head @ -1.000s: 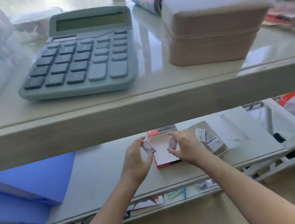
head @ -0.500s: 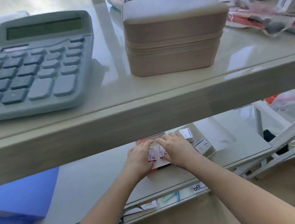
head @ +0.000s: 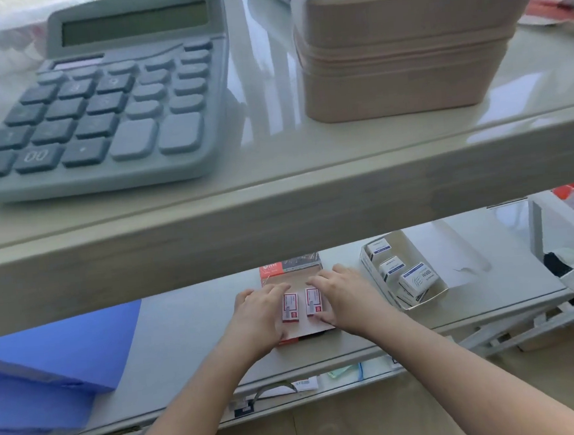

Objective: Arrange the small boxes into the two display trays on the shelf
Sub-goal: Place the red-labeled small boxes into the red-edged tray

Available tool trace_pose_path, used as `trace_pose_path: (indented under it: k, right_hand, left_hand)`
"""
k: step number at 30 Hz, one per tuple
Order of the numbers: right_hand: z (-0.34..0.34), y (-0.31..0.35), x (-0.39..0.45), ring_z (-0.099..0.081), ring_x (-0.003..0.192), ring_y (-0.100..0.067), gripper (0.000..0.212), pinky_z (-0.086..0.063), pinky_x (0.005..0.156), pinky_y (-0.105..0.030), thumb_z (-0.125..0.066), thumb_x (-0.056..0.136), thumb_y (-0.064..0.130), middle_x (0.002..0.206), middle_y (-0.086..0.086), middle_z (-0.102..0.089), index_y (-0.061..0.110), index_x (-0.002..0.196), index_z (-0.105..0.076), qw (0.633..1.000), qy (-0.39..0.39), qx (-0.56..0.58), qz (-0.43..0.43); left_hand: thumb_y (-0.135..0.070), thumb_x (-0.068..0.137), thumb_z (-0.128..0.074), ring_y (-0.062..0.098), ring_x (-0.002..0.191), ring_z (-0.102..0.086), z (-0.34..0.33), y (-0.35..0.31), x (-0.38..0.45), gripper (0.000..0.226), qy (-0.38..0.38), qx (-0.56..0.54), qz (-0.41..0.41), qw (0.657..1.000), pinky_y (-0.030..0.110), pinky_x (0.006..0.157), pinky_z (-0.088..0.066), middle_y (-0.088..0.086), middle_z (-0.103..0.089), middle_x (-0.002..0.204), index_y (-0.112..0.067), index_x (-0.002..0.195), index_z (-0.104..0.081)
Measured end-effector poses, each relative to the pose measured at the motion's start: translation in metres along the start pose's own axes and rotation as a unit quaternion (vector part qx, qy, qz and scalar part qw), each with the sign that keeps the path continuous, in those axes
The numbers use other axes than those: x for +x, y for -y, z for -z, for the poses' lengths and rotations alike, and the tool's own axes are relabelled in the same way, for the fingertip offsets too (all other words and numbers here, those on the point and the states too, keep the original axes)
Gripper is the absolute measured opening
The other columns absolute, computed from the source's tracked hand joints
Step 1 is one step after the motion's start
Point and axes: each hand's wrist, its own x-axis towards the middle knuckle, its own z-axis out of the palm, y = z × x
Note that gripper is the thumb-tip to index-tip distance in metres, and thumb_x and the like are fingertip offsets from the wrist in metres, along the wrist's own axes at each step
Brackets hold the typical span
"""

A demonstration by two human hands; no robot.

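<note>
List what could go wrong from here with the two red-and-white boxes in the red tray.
1. The red-edged cardboard tray sits near the lower shelf's front edge; pressing from the left hand and right hand could nudge it off.
2. The two small red-and-white boxes lie flat side by side with a gap between them; either may skew.
3. The white tray holds leaning blue-labelled boxes, which may topple.

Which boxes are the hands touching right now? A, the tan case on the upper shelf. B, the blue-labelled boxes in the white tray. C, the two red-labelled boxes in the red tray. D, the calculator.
C: the left hand and right hand rest on the two red-labelled boxes, side by side in the red tray.
</note>
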Motion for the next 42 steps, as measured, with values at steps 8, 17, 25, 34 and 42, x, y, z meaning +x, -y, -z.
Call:
trace_pose_path:
  k: [8,17,25,34,42]
  right_hand:
    - [-0.006,0.003,0.013,-0.047,0.106,-0.025,0.057,-0.04,0.09,-0.039,-0.071,0.08,0.039,0.121,0.0,-0.065,0.026,0.13,-0.047,0.999,0.027,0.013,-0.013]
    - [-0.017,0.004,0.007,-0.049,0.104,-0.028,0.073,-0.042,0.093,-0.039,-0.07,0.081,0.038,0.13,-0.003,-0.059,0.019,0.142,-0.035,0.998,0.006,0.052,-0.037]
    - [-0.024,0.005,0.001,-0.048,0.109,-0.031,0.073,-0.041,0.097,-0.042,-0.066,0.082,0.04,0.131,-0.008,-0.056,0.013,0.142,-0.034,0.997,-0.001,0.057,-0.053]
    - [-0.022,0.005,-0.003,-0.051,0.095,-0.025,0.041,-0.045,0.085,-0.041,-0.062,0.084,0.04,0.117,0.001,-0.064,0.022,0.12,-0.058,0.997,-0.024,0.068,-0.031]
    - [-0.018,0.008,-0.004,-0.051,0.09,-0.025,0.043,-0.045,0.082,-0.039,-0.068,0.082,0.038,0.109,0.002,-0.069,0.024,0.121,-0.058,0.996,-0.045,0.072,-0.026]
  left_hand:
    - [-0.044,0.075,-0.069,0.014,0.113,-0.053,-0.011,-0.003,0.011,0.063,-0.041,-0.047,-0.026,0.998,0.027,0.095,-0.022,-0.008,-0.064,0.121,-0.031,0.132,-0.047]
    - [-0.052,0.073,-0.072,0.011,0.113,-0.051,-0.021,0.001,0.012,0.07,-0.08,-0.116,-0.048,0.989,0.026,0.1,-0.024,-0.011,-0.063,0.12,-0.032,0.134,-0.045]
    - [-0.043,0.072,-0.073,0.012,0.107,-0.055,-0.023,0.005,0.01,0.06,-0.099,-0.117,-0.057,0.987,0.028,0.096,-0.028,-0.011,-0.065,0.115,-0.027,0.126,-0.052]
    - [-0.034,0.073,-0.077,0.011,0.118,-0.052,-0.02,0.008,0.012,0.064,-0.064,-0.106,-0.057,0.991,0.029,0.103,-0.03,-0.01,-0.061,0.126,-0.028,0.131,-0.05]
    - [-0.037,0.076,-0.073,0.012,0.114,-0.054,-0.022,0.008,0.011,0.06,-0.075,-0.126,-0.056,0.988,0.028,0.1,-0.033,-0.011,-0.063,0.122,-0.029,0.13,-0.049]
